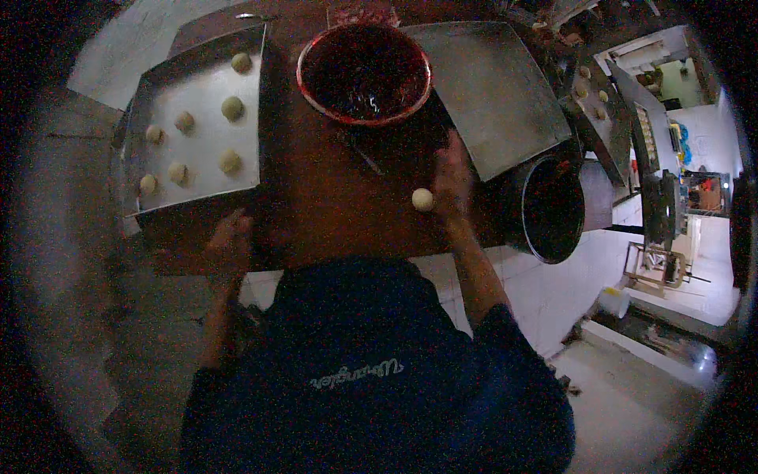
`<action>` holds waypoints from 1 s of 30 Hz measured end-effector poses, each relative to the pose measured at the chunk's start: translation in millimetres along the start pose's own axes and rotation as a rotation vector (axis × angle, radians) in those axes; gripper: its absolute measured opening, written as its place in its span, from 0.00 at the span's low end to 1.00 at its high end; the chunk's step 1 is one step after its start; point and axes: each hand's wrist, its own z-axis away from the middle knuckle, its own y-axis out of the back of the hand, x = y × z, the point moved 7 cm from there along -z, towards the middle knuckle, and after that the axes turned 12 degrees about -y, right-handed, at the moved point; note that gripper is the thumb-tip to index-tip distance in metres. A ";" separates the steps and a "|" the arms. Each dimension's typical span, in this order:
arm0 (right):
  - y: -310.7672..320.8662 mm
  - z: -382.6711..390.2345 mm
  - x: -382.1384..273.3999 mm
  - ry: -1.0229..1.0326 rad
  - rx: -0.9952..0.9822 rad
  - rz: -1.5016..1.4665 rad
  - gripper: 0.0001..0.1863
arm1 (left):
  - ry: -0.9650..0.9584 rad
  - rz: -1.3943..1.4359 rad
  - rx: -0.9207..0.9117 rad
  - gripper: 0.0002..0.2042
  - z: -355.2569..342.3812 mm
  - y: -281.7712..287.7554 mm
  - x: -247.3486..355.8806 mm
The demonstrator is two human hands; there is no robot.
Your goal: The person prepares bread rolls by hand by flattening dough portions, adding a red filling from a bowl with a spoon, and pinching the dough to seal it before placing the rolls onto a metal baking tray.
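Observation:
A pale, smooth ball, like dough, is close beside my right hand on its left side. That hand is over the brown table with its fingers stretched away from me, slightly blurred. Whether the ball touches the hand or rests on the table, I cannot tell. My left hand is in shadow by the near right corner of a metal tray; its fingers are too dim to read. Several similar balls sit spaced apart on that tray.
Beyond my hands stands a red-rimmed bowl, dark and shiny inside. Right of it lies a second metal tray. A dark bucket stands by the table's right edge. Farther right, another tray holds more balls. A thin stick-like object lies below the bowl.

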 end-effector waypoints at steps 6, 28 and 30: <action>17.7 66.1 19.3 0.149 0.004 0.092 0.29 | 0.015 -0.078 -0.021 0.18 9.8 48.6 -28.0; -66.6 -92.2 -444.9 0.697 -0.033 -0.701 0.19 | 0.088 -0.021 0.019 0.16 -1.9 -76.0 24.0; -132.8 -175.6 -434.1 0.629 -0.014 -0.394 0.20 | 0.066 -0.006 0.009 0.15 0.0 -89.0 26.9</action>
